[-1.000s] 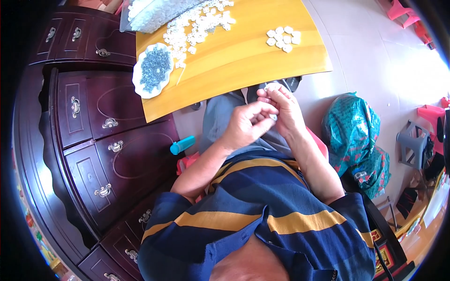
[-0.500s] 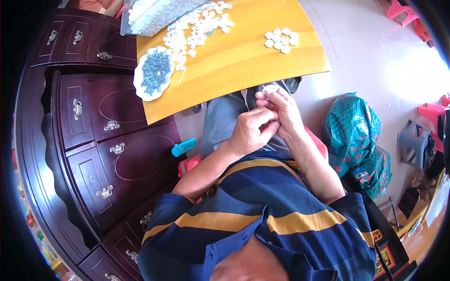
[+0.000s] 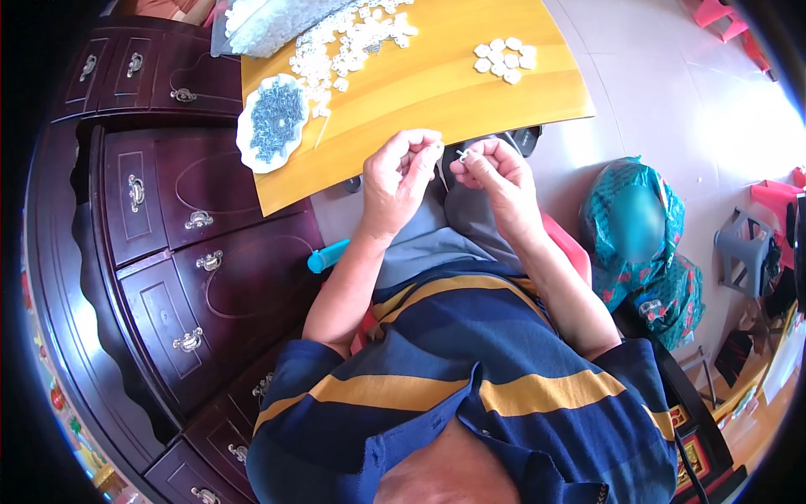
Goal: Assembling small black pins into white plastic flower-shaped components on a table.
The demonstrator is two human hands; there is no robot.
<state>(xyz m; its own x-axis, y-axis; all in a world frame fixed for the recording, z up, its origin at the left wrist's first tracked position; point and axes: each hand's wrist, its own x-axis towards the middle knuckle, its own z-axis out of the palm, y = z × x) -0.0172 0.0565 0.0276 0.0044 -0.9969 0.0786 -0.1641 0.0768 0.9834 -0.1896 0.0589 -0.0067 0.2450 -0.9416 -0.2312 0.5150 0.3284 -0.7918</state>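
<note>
Both of my hands are raised at the near edge of the yellow wooden table (image 3: 437, 97), a small gap between their fingertips. My left hand (image 3: 395, 181) pinches thumb against forefinger on something tiny and pale, too small to name. In my right hand (image 3: 501, 176), thumb and forefinger grip a small white plastic piece (image 3: 463, 155). Left of them, a scalloped white dish (image 3: 245, 134) holds many small dark metal screws or pins (image 3: 277, 118). Loose white plastic pieces (image 3: 348, 46) lie scattered behind it. Several rounded white pieces (image 3: 505, 60) form a cluster at the table's right.
A clear container (image 3: 281, 25) of white pieces stands at the far left. One thin pale stick (image 3: 322, 130) lies beside the dish. Dark wooden drawers (image 3: 193, 218) flank my left. On the floor at right are green bags (image 3: 634, 244) and a grey stool (image 3: 742, 252).
My hands, together over my lap before, have come apart. The left has moved up and left toward the table edge; the right has shifted slightly, still pinching the white piece.
</note>
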